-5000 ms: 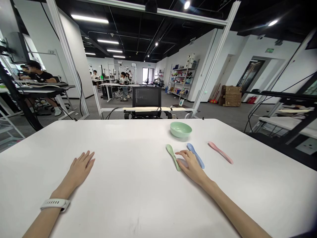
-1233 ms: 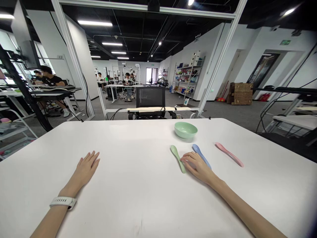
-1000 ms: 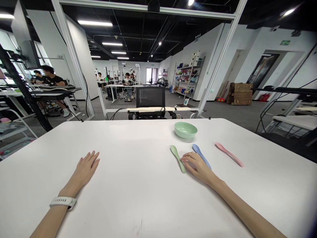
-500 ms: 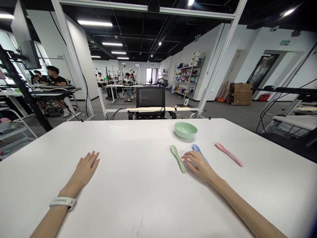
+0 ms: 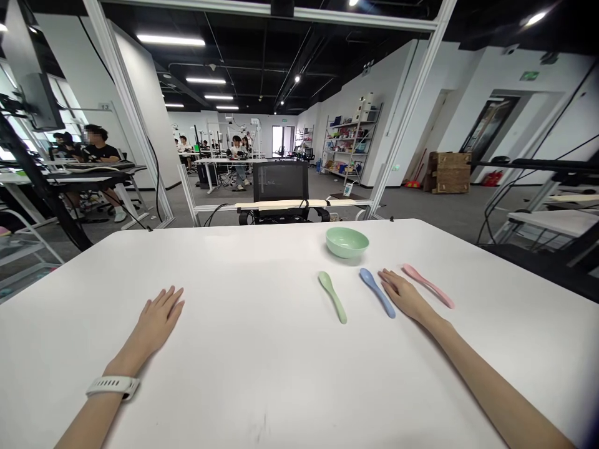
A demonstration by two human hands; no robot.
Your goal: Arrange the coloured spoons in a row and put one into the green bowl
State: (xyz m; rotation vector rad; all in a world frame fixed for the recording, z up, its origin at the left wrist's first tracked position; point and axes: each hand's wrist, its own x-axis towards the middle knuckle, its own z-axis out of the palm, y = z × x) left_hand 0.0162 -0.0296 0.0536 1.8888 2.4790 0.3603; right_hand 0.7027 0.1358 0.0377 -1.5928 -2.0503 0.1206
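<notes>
My left hand [image 5: 159, 318] lies flat on the left of the white table, fingers stretched out and holding nothing. On the right side, my right hand [image 5: 403, 295] is between the blue spoon [image 5: 377, 293] and the pink spoon [image 5: 428, 285], its fingers extended with nothing in them. Its fingertips are close to the blue spoon; whether they touch the table I cannot tell. Left of the blue spoon lies a green spoon [image 5: 332, 297]. All three spoons have their bowl ends pointing away from me. Behind them stands a light green bowl [image 5: 347, 242].
The white table [image 5: 243, 362] fills the foreground. A metal frame [image 5: 407, 118] rises beyond its far edge, with a black mesh chair [image 5: 281, 181] behind. Shelves [image 5: 353, 140] and a wooden crate [image 5: 447, 173] stand farther back. Several people sit at desks on the far left.
My right hand has moved right, from over the blue spoon to the gap before the pink spoon, leaving the blue spoon uncovered. My left hand stays put. The view has shifted slightly.
</notes>
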